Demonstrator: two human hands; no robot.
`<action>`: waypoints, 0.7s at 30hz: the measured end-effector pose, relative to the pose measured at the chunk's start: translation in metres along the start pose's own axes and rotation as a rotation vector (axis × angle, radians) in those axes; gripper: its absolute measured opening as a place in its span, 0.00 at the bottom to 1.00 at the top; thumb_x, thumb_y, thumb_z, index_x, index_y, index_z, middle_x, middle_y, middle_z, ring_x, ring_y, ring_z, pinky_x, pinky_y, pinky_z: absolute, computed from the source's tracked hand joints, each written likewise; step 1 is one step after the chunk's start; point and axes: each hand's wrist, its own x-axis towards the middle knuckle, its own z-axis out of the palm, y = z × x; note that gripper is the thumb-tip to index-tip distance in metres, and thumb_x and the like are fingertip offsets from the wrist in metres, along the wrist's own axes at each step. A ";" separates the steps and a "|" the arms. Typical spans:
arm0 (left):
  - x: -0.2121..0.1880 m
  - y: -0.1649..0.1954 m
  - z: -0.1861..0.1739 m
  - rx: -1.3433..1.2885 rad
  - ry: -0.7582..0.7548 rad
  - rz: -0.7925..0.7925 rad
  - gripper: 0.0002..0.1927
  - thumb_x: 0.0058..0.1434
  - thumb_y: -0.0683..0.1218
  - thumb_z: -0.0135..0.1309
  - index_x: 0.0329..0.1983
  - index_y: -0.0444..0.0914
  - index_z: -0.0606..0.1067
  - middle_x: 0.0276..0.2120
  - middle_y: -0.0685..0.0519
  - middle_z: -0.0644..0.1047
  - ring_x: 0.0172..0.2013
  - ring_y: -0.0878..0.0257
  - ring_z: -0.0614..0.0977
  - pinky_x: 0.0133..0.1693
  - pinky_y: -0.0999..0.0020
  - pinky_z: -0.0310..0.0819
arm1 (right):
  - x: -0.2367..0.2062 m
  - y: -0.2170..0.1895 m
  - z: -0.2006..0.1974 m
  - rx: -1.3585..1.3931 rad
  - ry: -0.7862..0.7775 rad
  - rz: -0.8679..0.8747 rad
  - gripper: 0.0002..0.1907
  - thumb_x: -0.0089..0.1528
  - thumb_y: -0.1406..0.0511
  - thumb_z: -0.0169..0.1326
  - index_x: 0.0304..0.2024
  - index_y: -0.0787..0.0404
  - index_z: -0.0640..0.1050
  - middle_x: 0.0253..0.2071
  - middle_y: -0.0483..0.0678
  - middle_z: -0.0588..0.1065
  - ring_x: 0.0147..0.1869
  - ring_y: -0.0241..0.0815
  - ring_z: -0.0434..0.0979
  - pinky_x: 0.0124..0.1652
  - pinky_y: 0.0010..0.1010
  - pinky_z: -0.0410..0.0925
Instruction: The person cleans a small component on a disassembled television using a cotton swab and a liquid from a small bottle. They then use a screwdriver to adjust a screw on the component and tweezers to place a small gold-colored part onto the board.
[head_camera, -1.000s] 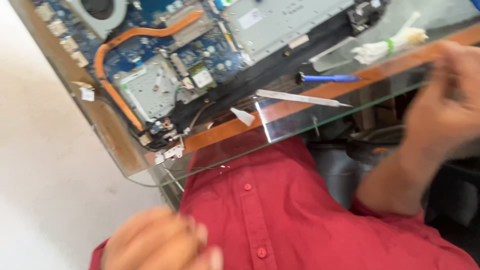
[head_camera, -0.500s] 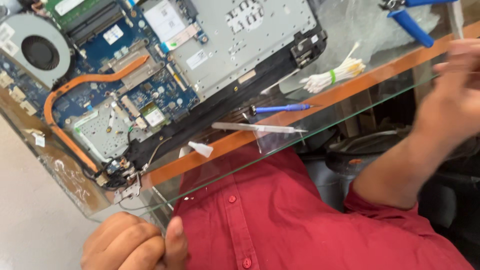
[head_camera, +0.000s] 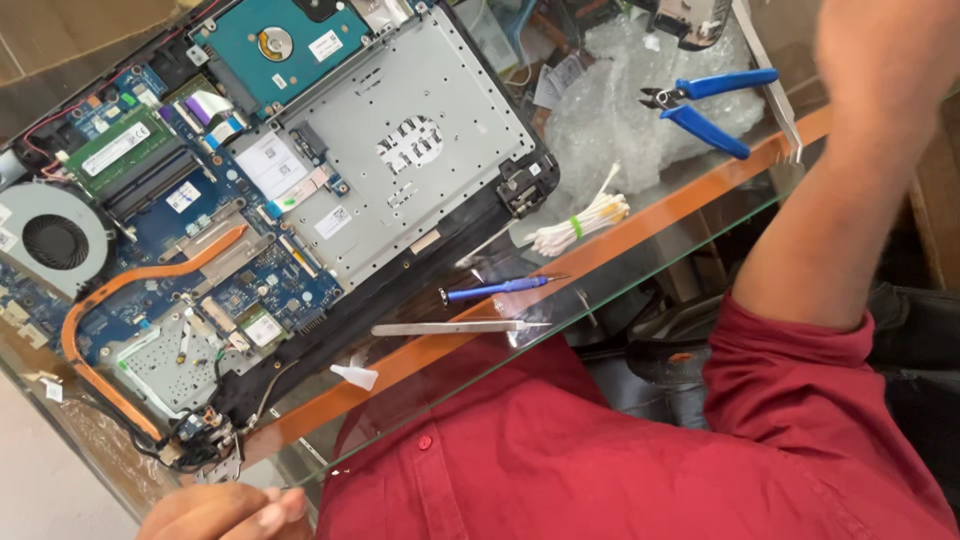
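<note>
An opened laptop (head_camera: 300, 200), its flat grey metal plate, blue circuit board, round fan and curved copper pipe exposed, is lying on a glass table (head_camera: 690, 215) with an orange edge strip. The left hand (head_camera: 225, 512) is curling loosely at the near table edge, just below the laptop's corner, holding nothing visible. The right hand (head_camera: 890, 45) is hovering blurred above blue pliers (head_camera: 705, 100); its grip cannot be told. Steel tweezers (head_camera: 455, 327) and a thin blue screwdriver (head_camera: 495, 290) are lying between.
</note>
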 end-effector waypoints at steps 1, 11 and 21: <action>0.000 0.000 0.001 0.026 0.071 0.038 0.13 0.50 0.40 0.68 0.33 0.41 0.74 0.27 0.59 0.77 0.27 0.64 0.82 0.32 0.68 0.75 | 0.004 -0.001 -0.003 0.016 -0.048 0.029 0.02 0.66 0.76 0.59 0.42 0.71 0.80 0.39 0.54 0.78 0.38 0.46 0.80 0.36 0.32 0.71; 0.059 0.037 -0.026 0.118 0.201 -0.070 0.08 0.59 0.45 0.64 0.38 0.38 0.79 0.29 0.51 0.79 0.30 0.56 0.81 0.33 0.63 0.73 | -0.136 -0.256 -0.088 0.665 -0.093 -0.642 0.09 0.58 0.78 0.58 0.40 0.64 0.80 0.38 0.50 0.78 0.36 0.45 0.80 0.34 0.32 0.71; 0.052 0.027 -0.050 -0.005 0.036 0.101 0.13 0.54 0.39 0.65 0.44 0.41 0.82 0.21 0.57 0.69 0.23 0.61 0.73 0.27 0.62 0.61 | -0.171 -0.344 -0.090 0.926 -0.365 -0.982 0.10 0.53 0.69 0.70 0.33 0.59 0.80 0.35 0.45 0.79 0.36 0.43 0.81 0.34 0.32 0.72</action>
